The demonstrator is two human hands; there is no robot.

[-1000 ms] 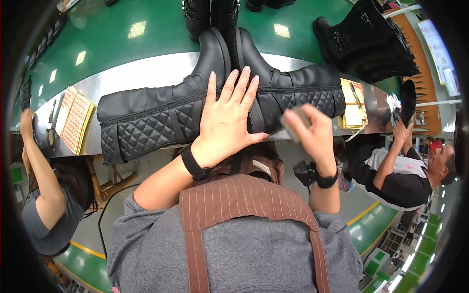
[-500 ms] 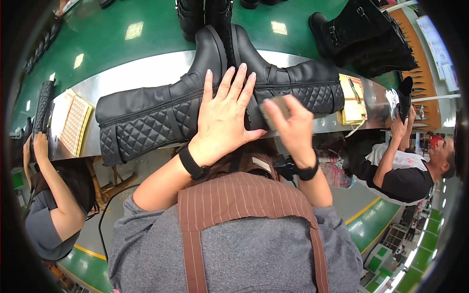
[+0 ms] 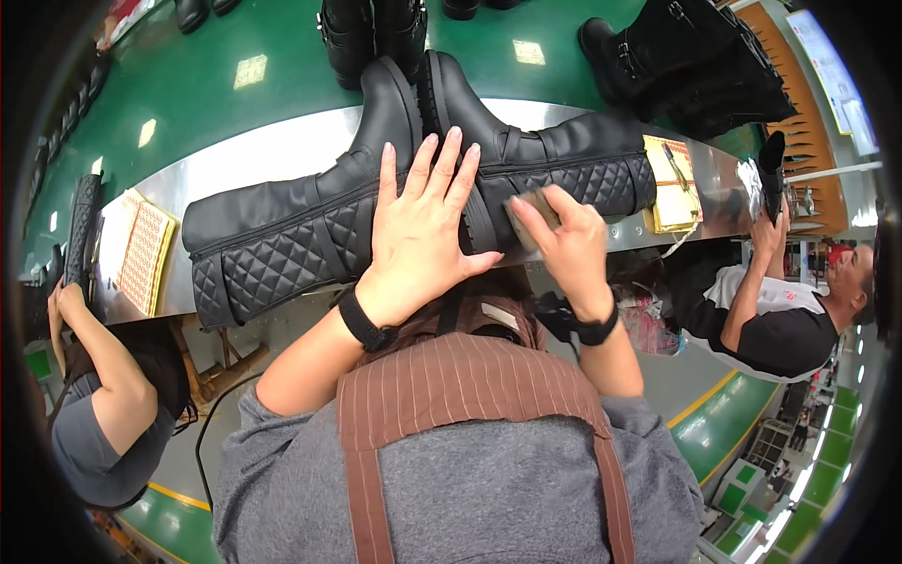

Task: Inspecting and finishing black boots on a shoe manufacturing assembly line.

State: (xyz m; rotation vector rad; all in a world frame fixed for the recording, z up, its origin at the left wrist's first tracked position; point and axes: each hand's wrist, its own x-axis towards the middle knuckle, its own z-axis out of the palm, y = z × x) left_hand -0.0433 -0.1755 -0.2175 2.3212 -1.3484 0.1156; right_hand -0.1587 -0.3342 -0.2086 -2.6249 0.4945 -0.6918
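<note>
Two tall black boots lie on their sides on the metal bench, soles facing each other: a left boot and a right boot, both with quilted shaft panels, zips and straps. My left hand lies flat across the left boot's foot, fingers spread toward the other boot's sole, holding nothing. In my right hand a small grey-brown block is pinched between thumb and fingers, at the heel end of the right boot. The exact kind of block is hard to make out. My palm hides part of the left boot's heel.
Yellow-edged patterned card stacks lie on the bench, one stack at left, another at right with a pen. Black boots stand beyond, a pair ahead and several at far right. One co-worker is at left, another at right.
The boots and bench sit slightly lower and farther left in the picture. My right hand, still holding the block, has shifted slightly right relative to the boots. My left hand stays flat.
</note>
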